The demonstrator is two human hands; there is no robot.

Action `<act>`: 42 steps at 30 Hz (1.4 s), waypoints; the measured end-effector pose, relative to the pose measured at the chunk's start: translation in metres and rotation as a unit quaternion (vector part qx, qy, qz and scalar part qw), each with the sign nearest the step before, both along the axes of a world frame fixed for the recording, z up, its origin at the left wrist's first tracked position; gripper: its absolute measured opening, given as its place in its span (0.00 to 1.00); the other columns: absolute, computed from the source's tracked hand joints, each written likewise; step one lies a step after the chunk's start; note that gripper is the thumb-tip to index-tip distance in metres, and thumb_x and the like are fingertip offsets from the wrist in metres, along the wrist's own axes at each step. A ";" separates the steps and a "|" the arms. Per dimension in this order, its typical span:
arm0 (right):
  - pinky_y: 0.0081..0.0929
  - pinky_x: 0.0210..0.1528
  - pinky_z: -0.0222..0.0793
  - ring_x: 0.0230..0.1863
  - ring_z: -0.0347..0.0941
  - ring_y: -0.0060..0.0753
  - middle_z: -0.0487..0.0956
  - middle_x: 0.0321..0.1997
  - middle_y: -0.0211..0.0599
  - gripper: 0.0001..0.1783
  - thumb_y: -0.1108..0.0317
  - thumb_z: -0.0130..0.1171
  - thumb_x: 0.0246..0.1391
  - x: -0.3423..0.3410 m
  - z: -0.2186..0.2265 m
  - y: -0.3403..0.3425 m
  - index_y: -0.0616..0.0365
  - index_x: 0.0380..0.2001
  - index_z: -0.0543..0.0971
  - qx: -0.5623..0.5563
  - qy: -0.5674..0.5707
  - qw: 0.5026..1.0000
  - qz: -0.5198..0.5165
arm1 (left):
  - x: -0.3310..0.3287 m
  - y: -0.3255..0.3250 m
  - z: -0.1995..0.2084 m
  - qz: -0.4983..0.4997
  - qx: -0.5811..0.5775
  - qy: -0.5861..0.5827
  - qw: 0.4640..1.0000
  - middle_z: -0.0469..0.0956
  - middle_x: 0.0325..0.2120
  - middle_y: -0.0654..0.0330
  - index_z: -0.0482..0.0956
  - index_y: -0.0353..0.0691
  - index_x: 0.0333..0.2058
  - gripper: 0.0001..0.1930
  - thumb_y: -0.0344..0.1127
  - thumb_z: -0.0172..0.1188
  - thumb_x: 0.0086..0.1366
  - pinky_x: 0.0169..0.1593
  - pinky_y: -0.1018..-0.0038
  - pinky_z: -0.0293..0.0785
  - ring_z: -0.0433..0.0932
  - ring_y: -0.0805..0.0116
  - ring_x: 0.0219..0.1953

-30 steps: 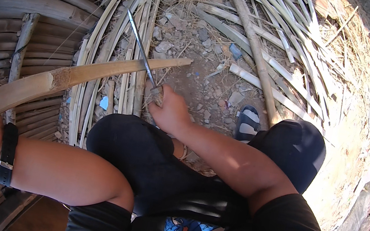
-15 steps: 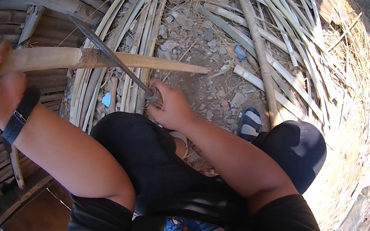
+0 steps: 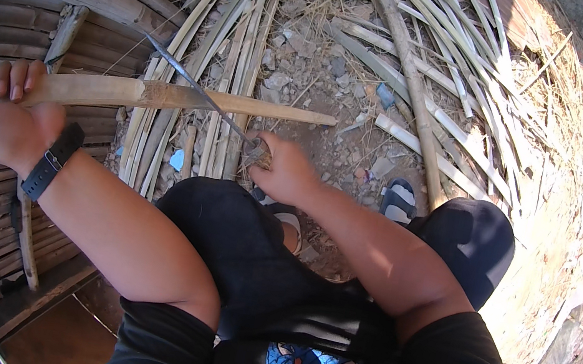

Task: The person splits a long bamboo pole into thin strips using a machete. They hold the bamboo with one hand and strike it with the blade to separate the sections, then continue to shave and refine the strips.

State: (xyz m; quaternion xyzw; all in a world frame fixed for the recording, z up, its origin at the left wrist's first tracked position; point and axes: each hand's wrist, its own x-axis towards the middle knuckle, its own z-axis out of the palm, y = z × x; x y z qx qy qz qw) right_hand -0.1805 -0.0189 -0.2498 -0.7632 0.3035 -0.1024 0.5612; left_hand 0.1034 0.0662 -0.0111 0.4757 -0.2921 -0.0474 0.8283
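My left hand (image 3: 15, 124) is closed round the thick end of a long pale piece of split bamboo (image 3: 104, 93), fingers over its far edge. The bamboo lies across in front of me, tapering to a thin tip on the right. My right hand (image 3: 284, 171) is wrapped round the handle of a long knife (image 3: 184, 76) with a narrow dark blade. The blade crosses over the thinner, shaved stretch of the bamboo at a slant, its point up to the left. Whether the edge bites into the wood I cannot tell.
A slatted bamboo wall (image 3: 24, 18) stands on the left. Split bamboo strips (image 3: 237, 71) lie on the stony ground ahead, with more strips (image 3: 495, 132) at the right. Among them lies a round pole (image 3: 411, 78). A sandal (image 3: 399, 201) shows beside my knee.
The knife has slid a little rightward along the bamboo, toward its thin tip, and its blade has tilted slightly. The whole view has shifted a little. Both hands keep their grip.
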 end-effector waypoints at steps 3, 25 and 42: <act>0.48 0.48 0.73 0.42 0.77 0.64 0.79 0.37 0.63 0.26 0.63 0.62 0.45 -0.011 -0.037 -0.017 0.69 0.46 0.74 0.035 0.052 0.998 -0.024 | -0.001 0.000 0.001 -0.003 -0.006 0.007 1.000 0.57 0.21 0.66 0.63 0.43 0.31 0.29 0.68 0.40 0.68 0.27 0.78 0.56 0.56 0.74 0.20; 0.39 0.41 0.74 0.35 0.79 0.52 0.81 0.32 0.52 0.24 0.64 0.63 0.48 0.004 0.001 -0.012 0.67 0.47 0.74 0.068 0.008 0.996 -0.061 | -0.033 -0.001 0.033 -0.292 -0.068 -0.037 0.953 0.56 0.17 0.68 0.64 0.45 0.22 0.06 0.38 0.49 0.51 0.28 0.76 0.53 0.54 0.75 0.20; 0.45 0.47 0.74 0.42 0.79 0.58 0.80 0.36 0.62 0.25 0.63 0.62 0.48 0.000 0.009 -0.007 0.67 0.48 0.73 0.115 0.045 0.992 -0.036 | -0.034 -0.007 0.036 -0.199 -0.043 -0.050 0.978 0.57 0.18 0.68 0.63 0.48 0.22 0.08 0.38 0.51 0.56 0.28 0.77 0.55 0.55 0.75 0.19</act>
